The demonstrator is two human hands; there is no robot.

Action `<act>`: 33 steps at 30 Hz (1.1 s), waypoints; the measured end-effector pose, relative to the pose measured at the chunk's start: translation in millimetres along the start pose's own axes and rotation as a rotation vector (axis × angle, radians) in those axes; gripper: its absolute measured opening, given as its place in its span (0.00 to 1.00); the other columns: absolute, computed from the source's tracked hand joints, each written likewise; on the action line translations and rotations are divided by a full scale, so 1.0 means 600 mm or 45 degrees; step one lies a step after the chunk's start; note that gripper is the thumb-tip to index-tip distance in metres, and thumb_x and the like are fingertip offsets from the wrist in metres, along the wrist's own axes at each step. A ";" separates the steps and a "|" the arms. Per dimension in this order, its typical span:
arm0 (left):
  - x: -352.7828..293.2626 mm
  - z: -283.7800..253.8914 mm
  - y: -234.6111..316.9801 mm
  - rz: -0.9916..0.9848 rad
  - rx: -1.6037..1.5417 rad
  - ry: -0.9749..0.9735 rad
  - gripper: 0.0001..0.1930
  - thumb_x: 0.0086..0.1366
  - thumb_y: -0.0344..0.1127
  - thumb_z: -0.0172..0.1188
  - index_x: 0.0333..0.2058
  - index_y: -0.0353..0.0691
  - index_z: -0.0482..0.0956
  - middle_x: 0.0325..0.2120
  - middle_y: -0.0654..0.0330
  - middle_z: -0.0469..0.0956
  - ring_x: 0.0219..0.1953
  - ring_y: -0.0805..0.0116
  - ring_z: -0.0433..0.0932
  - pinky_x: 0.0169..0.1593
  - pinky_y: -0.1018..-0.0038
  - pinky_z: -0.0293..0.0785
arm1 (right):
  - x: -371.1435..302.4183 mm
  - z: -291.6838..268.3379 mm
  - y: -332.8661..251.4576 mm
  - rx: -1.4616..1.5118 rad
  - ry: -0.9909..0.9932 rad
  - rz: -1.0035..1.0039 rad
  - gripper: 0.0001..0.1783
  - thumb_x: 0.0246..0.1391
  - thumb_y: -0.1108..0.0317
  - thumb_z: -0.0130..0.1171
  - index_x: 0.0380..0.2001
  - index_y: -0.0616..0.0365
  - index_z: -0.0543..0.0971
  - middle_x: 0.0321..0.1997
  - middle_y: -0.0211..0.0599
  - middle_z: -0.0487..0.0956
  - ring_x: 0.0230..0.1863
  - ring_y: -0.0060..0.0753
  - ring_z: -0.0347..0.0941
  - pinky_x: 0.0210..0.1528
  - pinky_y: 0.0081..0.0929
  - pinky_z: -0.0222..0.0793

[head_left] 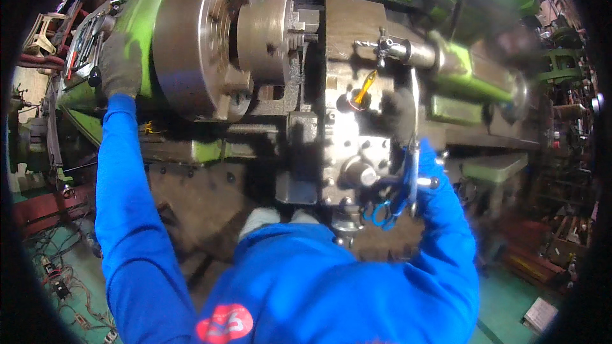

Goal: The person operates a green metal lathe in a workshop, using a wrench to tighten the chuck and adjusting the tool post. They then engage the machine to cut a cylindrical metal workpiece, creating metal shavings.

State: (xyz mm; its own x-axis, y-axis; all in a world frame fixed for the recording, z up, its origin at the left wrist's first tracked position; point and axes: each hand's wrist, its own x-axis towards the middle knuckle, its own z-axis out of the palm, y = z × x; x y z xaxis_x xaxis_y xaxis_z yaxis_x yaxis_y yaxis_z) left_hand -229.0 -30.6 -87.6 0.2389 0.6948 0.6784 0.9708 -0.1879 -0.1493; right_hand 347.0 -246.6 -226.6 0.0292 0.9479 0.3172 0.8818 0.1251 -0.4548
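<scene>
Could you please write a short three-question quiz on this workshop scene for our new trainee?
1. True or false: in the picture, the yellow tool lies to the right of the large chuck.

2. Multiple choice: which of these is nearest to the large chuck?
A) the right hand
B) the left hand
C) the tailstock

3. Fill in the gap: beside the left hand, the headstock is painted ____.

Key: 1. True. 2. B. 3. Green.
</scene>
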 end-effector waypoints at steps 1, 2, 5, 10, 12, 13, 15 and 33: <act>0.000 -0.001 -0.001 -0.006 0.006 -0.005 0.15 0.65 0.41 0.60 0.47 0.39 0.79 0.47 0.48 0.79 0.54 0.48 0.74 0.60 0.57 0.68 | 0.002 0.001 0.001 -0.016 0.002 -0.027 0.13 0.37 0.75 0.70 0.30 0.55 0.82 0.27 0.40 0.74 0.32 0.45 0.73 0.37 0.39 0.69; 0.000 -0.001 -0.002 -0.012 0.011 -0.009 0.15 0.65 0.41 0.60 0.47 0.39 0.79 0.47 0.48 0.78 0.54 0.48 0.74 0.60 0.57 0.68 | 0.003 0.000 0.002 -0.032 0.005 -0.053 0.13 0.37 0.76 0.70 0.31 0.55 0.82 0.27 0.40 0.74 0.32 0.46 0.73 0.37 0.39 0.69; 0.001 -0.002 -0.009 0.000 0.011 -0.036 0.16 0.65 0.42 0.60 0.47 0.40 0.79 0.47 0.48 0.78 0.54 0.48 0.74 0.60 0.56 0.68 | 0.012 -0.003 -0.009 0.023 0.035 -0.027 0.12 0.39 0.76 0.68 0.31 0.56 0.82 0.28 0.40 0.75 0.33 0.46 0.73 0.39 0.39 0.70; -0.011 0.021 -0.030 0.034 -0.039 0.039 0.16 0.65 0.42 0.60 0.47 0.40 0.79 0.48 0.49 0.78 0.56 0.49 0.73 0.62 0.57 0.67 | 0.021 -0.021 -0.036 0.135 0.034 0.151 0.10 0.42 0.76 0.66 0.33 0.58 0.82 0.31 0.40 0.77 0.35 0.44 0.75 0.39 0.37 0.71; -0.003 0.004 -0.012 -0.011 -0.064 -0.008 0.16 0.65 0.42 0.60 0.47 0.40 0.79 0.49 0.49 0.78 0.56 0.49 0.73 0.62 0.57 0.66 | 0.007 -0.010 -0.021 0.105 -0.047 0.055 0.12 0.44 0.77 0.64 0.35 0.57 0.83 0.33 0.40 0.77 0.38 0.41 0.77 0.39 0.36 0.73; 0.001 0.000 -0.005 -0.013 -0.042 -0.015 0.16 0.65 0.42 0.60 0.47 0.40 0.79 0.49 0.49 0.78 0.57 0.49 0.73 0.62 0.57 0.66 | 0.010 -0.013 -0.031 0.071 -0.068 0.110 0.12 0.45 0.77 0.63 0.36 0.58 0.83 0.34 0.40 0.78 0.38 0.40 0.78 0.40 0.35 0.73; -0.002 -0.003 -0.004 -0.007 -0.009 -0.010 0.16 0.65 0.42 0.60 0.48 0.40 0.79 0.50 0.49 0.77 0.57 0.49 0.73 0.63 0.57 0.66 | 0.023 -0.026 -0.059 -0.002 -0.122 0.209 0.13 0.47 0.79 0.61 0.38 0.58 0.83 0.36 0.39 0.78 0.39 0.38 0.79 0.41 0.34 0.75; 0.000 -0.024 0.006 -0.085 -0.065 -0.048 0.15 0.63 0.38 0.62 0.47 0.40 0.79 0.47 0.51 0.79 0.53 0.50 0.74 0.59 0.57 0.68 | 0.010 -0.101 -0.073 0.134 0.192 0.078 0.13 0.43 0.71 0.70 0.36 0.54 0.85 0.33 0.41 0.81 0.34 0.42 0.79 0.37 0.34 0.76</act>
State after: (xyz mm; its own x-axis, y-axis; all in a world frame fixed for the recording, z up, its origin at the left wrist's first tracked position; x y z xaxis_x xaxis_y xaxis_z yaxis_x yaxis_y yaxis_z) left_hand -225.7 -41.5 -77.6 0.1754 0.7322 0.6582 0.9823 -0.1748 -0.0673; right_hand 337.2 -264.3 -154.3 0.1585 0.9011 0.4037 0.8224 0.1058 -0.5590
